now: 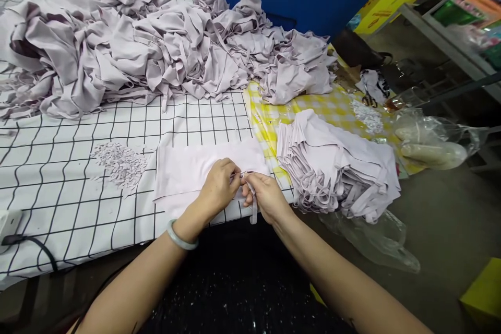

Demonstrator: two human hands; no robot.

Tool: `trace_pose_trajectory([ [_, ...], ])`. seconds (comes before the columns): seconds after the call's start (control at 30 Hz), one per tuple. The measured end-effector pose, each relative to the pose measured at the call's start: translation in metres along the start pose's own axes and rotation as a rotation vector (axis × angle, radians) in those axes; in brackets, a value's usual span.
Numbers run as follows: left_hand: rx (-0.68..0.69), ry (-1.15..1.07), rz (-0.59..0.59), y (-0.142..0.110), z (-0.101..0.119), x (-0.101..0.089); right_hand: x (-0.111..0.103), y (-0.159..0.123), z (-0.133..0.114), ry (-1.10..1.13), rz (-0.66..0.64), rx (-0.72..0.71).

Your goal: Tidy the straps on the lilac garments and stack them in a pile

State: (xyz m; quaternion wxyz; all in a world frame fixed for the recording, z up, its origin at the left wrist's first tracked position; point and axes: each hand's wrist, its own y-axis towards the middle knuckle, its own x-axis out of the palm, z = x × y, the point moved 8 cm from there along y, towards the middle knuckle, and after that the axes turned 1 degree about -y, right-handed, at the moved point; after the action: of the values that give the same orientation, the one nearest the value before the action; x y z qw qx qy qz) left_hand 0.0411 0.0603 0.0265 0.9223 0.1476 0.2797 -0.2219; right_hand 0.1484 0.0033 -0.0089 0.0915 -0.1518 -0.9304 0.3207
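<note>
A pale lilac fabric piece [188, 164] lies flat at the table's front edge, under my hands. My left hand [221, 182] is closed in a pinch near its right end, the fingertips meeting those of my right hand. My right hand [266, 195], also closed, grips a narrow fabric strap [253, 211] whose end hangs below the fingers. Between the two sets of fingertips is a small bit of the strap, partly hidden. To the left of the fabric lies a scatter of tiny lilac scraps [121, 164].
A large heap of crumpled lilac fabric [156, 47] covers the back of the checked tablecloth [78, 209]. On the right, stacked fabric pieces with straps [336, 162] overhang the edge. Beyond them are scissors [369, 100] and plastic bags [434, 141]. A cable [39, 245] runs off at left.
</note>
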Motion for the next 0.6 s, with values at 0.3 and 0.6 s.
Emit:
trace_pose_trajectory([
  [0.3, -0.043, -0.034, 0.017, 0.0005, 0.0002, -0.0022, -0.0038, 0.0012, -0.002, 0.013, 0.061, -0.043],
  [0.6, -0.077, -0.044, 0.007, 0.0009, -0.0011, -0.0018, -0.0026, 0.0011, -0.0046, 0.022, 0.078, -0.05],
])
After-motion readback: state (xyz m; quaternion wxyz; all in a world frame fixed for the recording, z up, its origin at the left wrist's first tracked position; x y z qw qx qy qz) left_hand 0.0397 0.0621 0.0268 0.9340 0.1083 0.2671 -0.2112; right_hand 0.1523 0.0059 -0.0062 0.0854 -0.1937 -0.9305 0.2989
